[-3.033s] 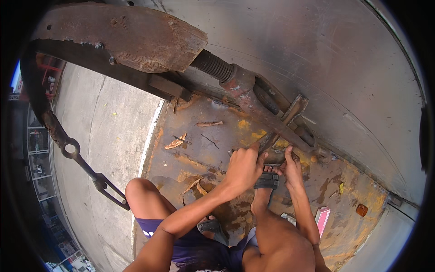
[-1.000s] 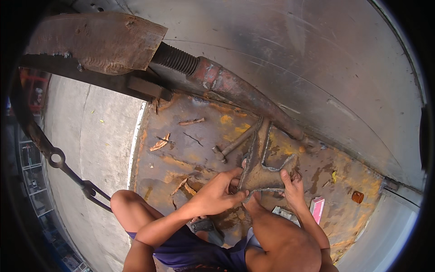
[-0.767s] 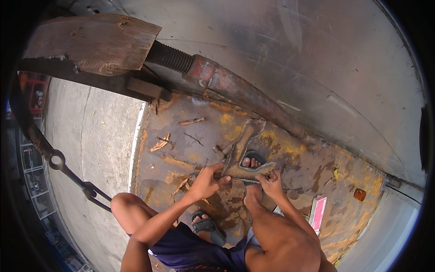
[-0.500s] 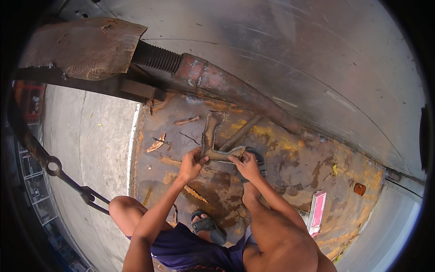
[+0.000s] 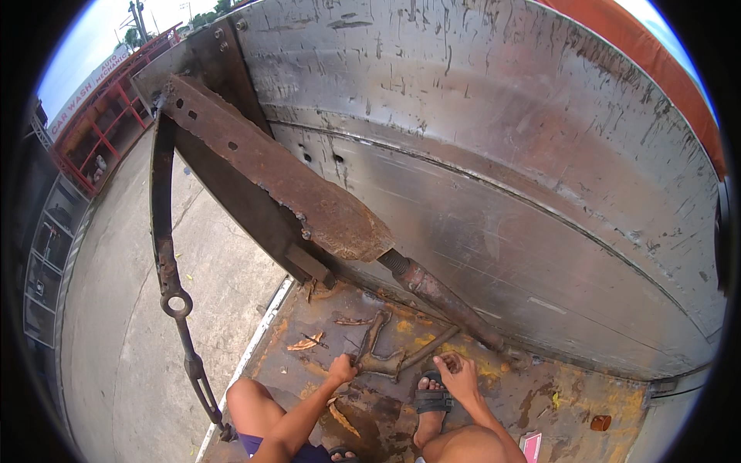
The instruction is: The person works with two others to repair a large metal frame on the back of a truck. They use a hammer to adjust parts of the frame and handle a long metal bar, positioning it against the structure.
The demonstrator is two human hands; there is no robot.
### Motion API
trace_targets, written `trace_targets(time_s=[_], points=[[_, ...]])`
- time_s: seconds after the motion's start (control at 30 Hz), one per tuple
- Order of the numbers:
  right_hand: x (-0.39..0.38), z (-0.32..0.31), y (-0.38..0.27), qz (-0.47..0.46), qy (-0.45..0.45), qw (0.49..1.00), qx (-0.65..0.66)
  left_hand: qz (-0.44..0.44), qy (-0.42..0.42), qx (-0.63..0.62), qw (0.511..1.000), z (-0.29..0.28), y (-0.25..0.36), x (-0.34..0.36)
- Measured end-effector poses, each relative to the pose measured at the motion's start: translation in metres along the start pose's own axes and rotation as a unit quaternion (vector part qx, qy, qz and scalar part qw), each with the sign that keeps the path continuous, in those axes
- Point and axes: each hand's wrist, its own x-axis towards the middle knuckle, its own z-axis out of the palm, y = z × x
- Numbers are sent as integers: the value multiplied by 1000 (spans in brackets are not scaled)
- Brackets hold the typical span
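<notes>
An L-shaped piece of rusty metal with rough edges is tilted above the rusted floor. My left hand is closed on it near its corner. My right hand is off the piece, above my right sandal, with its fingers bent and apart; I see nothing held in it. Just beyond the metal piece, a rusty rod slants up from the floor to the foot of a threaded pipe brace.
A rusty beam with a ragged edge juts out ahead, above the floor. A tall metal panel rises behind it. On the left hangs a linked bar over concrete. Dry leaves, a pink box and a brown object lie around.
My right hand has let go of the metal piece and moved right. My left hand still grips it. The view has tilted up, showing more of the beam and panel.
</notes>
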Motion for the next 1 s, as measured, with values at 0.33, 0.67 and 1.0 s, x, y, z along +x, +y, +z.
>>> trace_targets(time_s=[0.33, 0.67, 1.0], points=[[52, -85, -101, -208, 97, 966, -120, -19, 7, -26, 999, 1, 19, -16], [80, -61, -103, -103, -1, 990, -100, 237, -53, -438, 866, -57, 127, -63], [105, -73, -89, -133, -102, 978, -123, 327, -25, -605, 725, -51, 269, -36]])
